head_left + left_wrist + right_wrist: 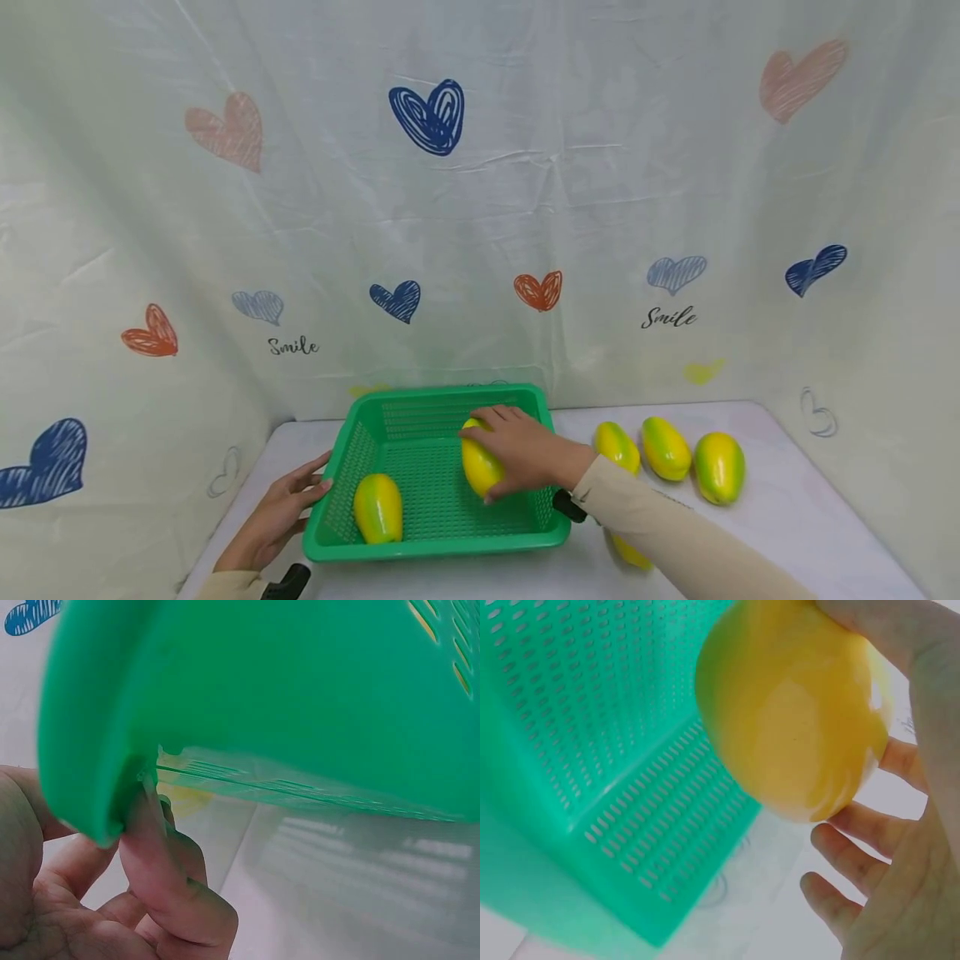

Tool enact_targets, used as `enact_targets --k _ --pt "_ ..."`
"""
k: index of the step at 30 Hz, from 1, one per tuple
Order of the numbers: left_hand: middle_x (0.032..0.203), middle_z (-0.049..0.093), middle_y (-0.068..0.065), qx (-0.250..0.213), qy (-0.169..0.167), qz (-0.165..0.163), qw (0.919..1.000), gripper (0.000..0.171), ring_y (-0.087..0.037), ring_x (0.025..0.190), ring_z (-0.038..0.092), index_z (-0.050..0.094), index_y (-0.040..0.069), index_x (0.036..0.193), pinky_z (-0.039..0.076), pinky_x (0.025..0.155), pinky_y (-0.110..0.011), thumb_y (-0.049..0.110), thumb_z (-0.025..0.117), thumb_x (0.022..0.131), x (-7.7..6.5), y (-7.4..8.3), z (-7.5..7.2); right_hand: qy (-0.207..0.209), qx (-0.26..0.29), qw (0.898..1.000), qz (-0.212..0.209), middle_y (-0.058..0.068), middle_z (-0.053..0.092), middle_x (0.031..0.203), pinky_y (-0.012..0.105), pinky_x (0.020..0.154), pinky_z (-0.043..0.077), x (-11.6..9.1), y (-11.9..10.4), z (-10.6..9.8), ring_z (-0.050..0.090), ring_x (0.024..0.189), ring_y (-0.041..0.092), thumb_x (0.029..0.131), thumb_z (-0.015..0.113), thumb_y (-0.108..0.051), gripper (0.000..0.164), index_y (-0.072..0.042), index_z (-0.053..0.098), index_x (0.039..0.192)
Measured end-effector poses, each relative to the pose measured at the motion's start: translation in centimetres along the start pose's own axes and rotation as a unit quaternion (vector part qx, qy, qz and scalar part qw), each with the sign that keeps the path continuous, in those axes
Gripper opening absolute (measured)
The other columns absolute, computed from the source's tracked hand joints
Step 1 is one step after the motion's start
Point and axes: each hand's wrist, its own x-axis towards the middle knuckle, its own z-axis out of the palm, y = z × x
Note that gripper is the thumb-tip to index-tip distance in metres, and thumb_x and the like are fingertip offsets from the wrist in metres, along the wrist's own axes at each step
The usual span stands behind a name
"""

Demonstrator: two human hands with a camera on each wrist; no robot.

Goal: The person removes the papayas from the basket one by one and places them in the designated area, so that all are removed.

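A green plastic basket (442, 548) with slotted walls stands on the table. On its left side my left hand (273, 510) grips the rim, with fingers hooked beneath the edge in the left wrist view. My right hand (528, 450) holds a glossy yellow-green papaya (480, 468) over the right half of the basket, its thumb and fingers spread around the fruit. In the right wrist view this papaya (795, 712) overlaps the basket's slotted wall. A second papaya (378, 508) lies inside at the front left.
Right of the basket, three papayas (719, 468) lie in a row on the white table (795, 533). Another papaya (632, 553) shows partly from under my right forearm. A white curtain (480, 208) printed with hearts hangs close behind the basket.
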Motion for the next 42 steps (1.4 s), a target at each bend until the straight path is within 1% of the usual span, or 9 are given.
enact_targets --k 4,12,16,21,24,28,30,33,42 --pt "0.138 0.05 -0.027 0.0 -0.001 -0.004 1.0 0.066 -0.022 0.099 0.064 0.028 0.002 0.166 0.059 0.083 -0.042 0.016 0.058 0.11 0.1 0.0 -0.1 0.031 0.002 1.0 0.001 0.013 0.046 0.158 0.05 0.118 0.04 -1.8 0.4 -0.8 0.046 0.142 0.033 0.079 0.091 -0.055 0.093 -0.015 0.052 0.153" --pt "0.139 0.048 -0.029 0.008 -0.005 -0.003 0.9999 0.066 -0.024 0.104 0.065 0.027 0.003 0.166 0.059 0.085 -0.044 0.018 0.058 0.11 0.2 -0.3 -0.3 0.076 0.008 0.997 0.022 0.015 0.044 0.159 0.054 0.112 0.047 -5.4 1.8 -1.5 0.048 0.14 0.035 0.079 0.091 -0.053 0.094 -0.013 0.052 0.154" --pt "0.138 0.05 -0.027 0.013 -0.006 -0.001 0.9999 0.066 -0.025 0.105 0.065 0.027 0.002 0.166 0.059 0.085 -0.044 0.02 0.058 0.11 0.1 -0.3 -0.4 0.101 0.026 0.994 0.034 0.017 0.044 0.159 0.057 0.112 0.046 -7.1 2.5 -1.8 0.049 0.139 0.039 0.08 0.091 -0.051 0.093 -0.012 0.052 0.154" --pt "0.134 0.051 -0.025 0.007 -0.01 0.002 0.9999 0.067 -0.023 0.102 0.066 0.026 0.002 0.166 0.058 0.084 -0.043 0.02 0.057 0.11 0.0 -0.3 -0.4 0.127 0.037 0.99 0.058 0.018 0.044 0.159 0.061 0.113 0.044 -9.2 3.3 -2.1 0.048 0.141 0.041 0.077 0.094 -0.047 0.093 -0.012 0.053 0.153" --pt "0.135 0.051 -0.024 0.004 -0.012 0.004 0.9999 0.067 -0.022 0.101 0.065 0.026 0.002 0.166 0.058 0.083 -0.042 0.021 0.057 0.11 0.1 -0.2 -0.3 0.133 0.036 0.987 0.08 0.017 0.045 0.16 0.063 0.112 0.044 -10.5 3.7 -2.1 0.048 0.14 0.041 0.076 0.095 -0.046 0.093 -0.014 0.053 0.153" --pt "0.135 0.05 -0.023 0.0 -0.014 0.008 0.9999 0.067 -0.021 0.1 0.065 0.026 0.003 0.166 0.057 0.083 -0.041 0.021 0.057 0.11 0.2 -0.3 -0.4 0.14 0.037 0.984 0.108 0.015 0.045 0.16 0.063 0.108 0.047 -12.2 4.1 -1.9 0.049 0.139 0.041 0.076 0.096 -0.044 0.092 -0.017 0.053 0.153" --pt "0.134 0.05 -0.023 -0.002 -0.016 0.011 0.9998 0.067 -0.021 0.098 0.065 0.026 0.002 0.166 0.057 0.083 -0.041 0.02 0.057 0.11 0.2 -0.4 -0.4 0.147 0.032 0.982 0.114 0.015 0.046 0.158 0.064 0.107 0.048 -13.1 4.4 -1.8 0.05 0.138 0.041 0.075 0.096 -0.043 0.092 -0.017 0.054 0.153" --pt "0.133 0.05 -0.022 -0.004 -0.017 0.012 0.9998 0.066 -0.02 0.097 0.065 0.025 0.002 0.167 0.057 0.083 -0.041 0.019 0.056 0.111 0.2 -0.4 -0.4 0.155 0.033 0.979 0.124 0.016 0.047 0.157 0.065 0.107 0.047 -14.4 4.8 -1.6 0.051 0.137 0.042 0.074 0.098 -0.041 0.093 -0.017 0.054 0.153" --pt "0.135 0.048 -0.024 -0.007 -0.013 0.004 0.9999 0.066 -0.02 0.096 0.064 0.025 0.003 0.167 0.057 0.083 -0.04 0.019 0.056 0.111 0.3 -0.3 -0.4 0.138 0.057 0.969 0.197 0.016 0.046 0.158 0.071 0.104 0.046 -18.4 5.7 -1.1 0.05 0.136 0.045 0.072 0.098 -0.043 0.092 -0.018 0.058 0.15"
